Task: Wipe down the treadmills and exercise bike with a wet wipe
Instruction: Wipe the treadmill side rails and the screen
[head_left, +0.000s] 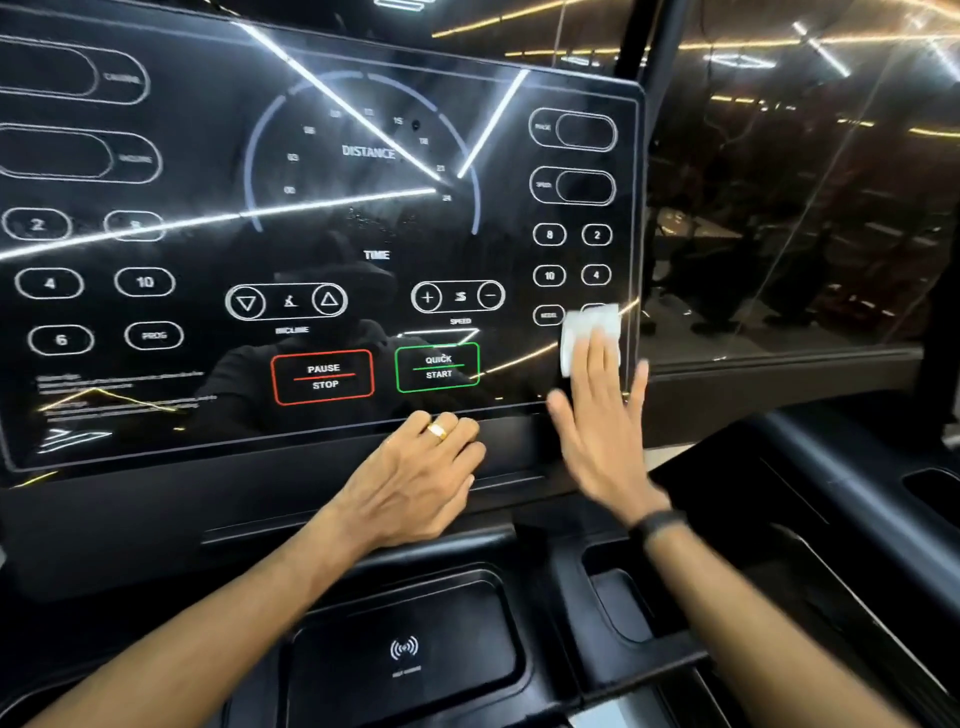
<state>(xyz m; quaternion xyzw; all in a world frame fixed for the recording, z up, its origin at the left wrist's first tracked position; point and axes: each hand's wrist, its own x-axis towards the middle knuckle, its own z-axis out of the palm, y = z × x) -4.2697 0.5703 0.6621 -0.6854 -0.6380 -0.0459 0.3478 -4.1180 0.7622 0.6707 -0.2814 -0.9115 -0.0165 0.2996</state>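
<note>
The treadmill console (322, 249), a glossy black touch panel, fills the far left and middle of my view, tilted back and streaked with reflected ceiling lights. The wet wipe (589, 338) lies flat against its lower right corner, just beside the panel's right edge, covering part of one of the small round buttons there. My right hand (597, 421) presses it to the glass with straight, spread fingers (the hand is a little blurred), and only the wipe's upper part shows past my fingertips. A dark band (657, 522) sits on that wrist. My left hand (421, 467) rests on the black ledge (514, 441) just below the panel, under the green QUICK START button (437, 367), fingers bent and lying together on the ledge, holding nothing; a gold ring (438, 430) is on one finger. The red PAUSE STOP button (322, 376) is just left of the green one. Near me, below my arms, is a recessed tray (467, 597) with a wireless symbol. To the right, a dark window (805, 208) reflects lights.
</note>
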